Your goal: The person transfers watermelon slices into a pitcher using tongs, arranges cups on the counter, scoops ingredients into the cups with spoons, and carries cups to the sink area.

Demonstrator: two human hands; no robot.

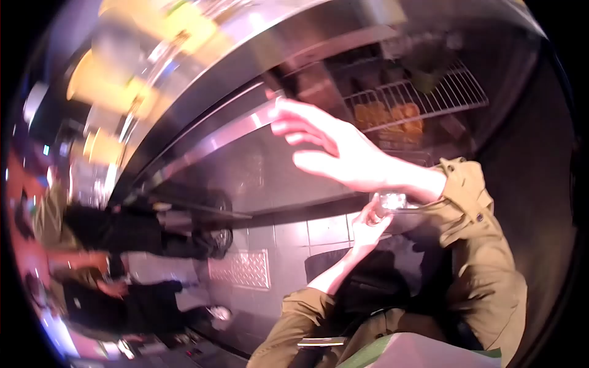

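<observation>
My right hand (340, 150) reaches out with its fingers stretched and the thumb apart, holding nothing. Its fingertips are by the metal edge (264, 116) of an opened refrigerator door or drawer; I cannot tell whether they touch it. Lower down, my left hand (369, 224) is closed around a shiny, clear-looking container (392, 201), partly hidden behind my right forearm. Beyond my right wrist, inside the dark refrigerator, orange food pieces (399, 116) lie by a wire rack (463, 92). A dark green item (429, 70) sits on the rack, too dim to name.
Yellow containers (92, 76) stand blurred on the steel counter (239, 58). Two people in dark trousers, one person (110, 227) above another person (123, 306) in view, stand at the left. A metal floor plate (239, 268) is set among the tiles.
</observation>
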